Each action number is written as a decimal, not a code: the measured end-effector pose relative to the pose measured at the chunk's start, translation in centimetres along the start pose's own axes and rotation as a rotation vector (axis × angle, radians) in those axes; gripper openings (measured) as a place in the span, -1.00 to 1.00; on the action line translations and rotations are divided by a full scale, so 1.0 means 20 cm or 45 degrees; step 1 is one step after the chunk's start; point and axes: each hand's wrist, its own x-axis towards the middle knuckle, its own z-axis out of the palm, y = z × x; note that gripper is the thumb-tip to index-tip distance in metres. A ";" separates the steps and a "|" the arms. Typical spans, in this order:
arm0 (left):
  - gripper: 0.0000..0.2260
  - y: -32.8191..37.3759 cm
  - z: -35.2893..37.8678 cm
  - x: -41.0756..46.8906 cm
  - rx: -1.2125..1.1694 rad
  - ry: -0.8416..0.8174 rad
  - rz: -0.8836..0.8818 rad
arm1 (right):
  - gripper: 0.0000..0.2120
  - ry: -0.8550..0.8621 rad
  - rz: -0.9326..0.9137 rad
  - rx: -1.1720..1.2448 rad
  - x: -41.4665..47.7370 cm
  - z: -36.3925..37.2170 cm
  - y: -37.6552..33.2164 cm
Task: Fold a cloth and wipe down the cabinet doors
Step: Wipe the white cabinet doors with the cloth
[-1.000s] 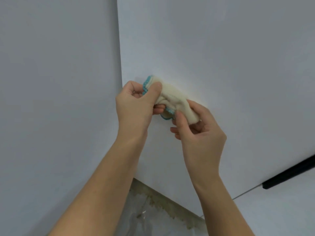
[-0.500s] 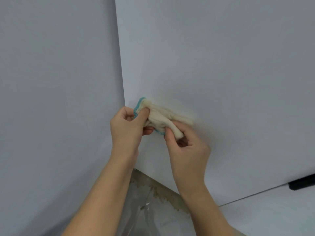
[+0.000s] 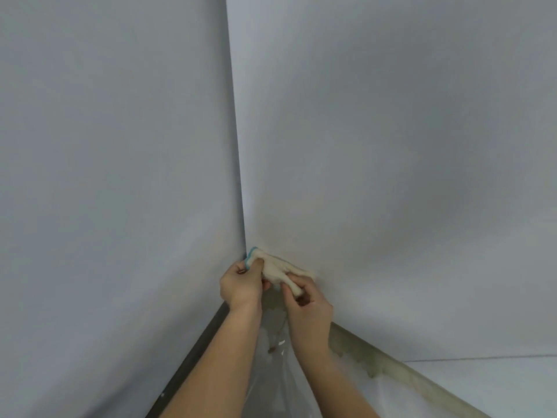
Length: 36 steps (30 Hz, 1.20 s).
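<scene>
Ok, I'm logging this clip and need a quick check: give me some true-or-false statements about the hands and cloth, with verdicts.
The left hand and right hand both hold the cloth. True.
The cloth is dark red. False: it is cream with a teal edge.
The cloth is near the right door's lower left corner. True.
The left hand lies flat on the right door. False: it pinches the cloth's teal end.

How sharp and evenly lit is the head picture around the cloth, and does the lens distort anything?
Head view: the light is soft and even, with no glare on the cabinet doors; the cloth is slightly blurred, its end by the right hand smeared; the left hand looks clearer; the wide lens makes the door seam lean and bow.
</scene>
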 end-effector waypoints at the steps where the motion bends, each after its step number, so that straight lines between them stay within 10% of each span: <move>1: -0.77 -0.04 0.00 0.05 0.044 0.026 -0.026 | -0.71 0.001 0.027 -0.019 0.00 0.02 0.04; 13: -0.67 -0.37 0.02 0.45 0.551 0.080 -0.272 | -0.85 0.056 0.615 0.127 0.02 0.30 0.37; 25: -0.64 -0.36 0.07 0.50 0.182 -0.100 -0.640 | -0.87 0.215 1.050 0.484 0.06 0.40 0.43; 36: -0.80 -0.12 0.05 0.25 -0.144 0.069 -0.452 | -0.87 0.265 0.949 0.664 0.02 0.33 0.12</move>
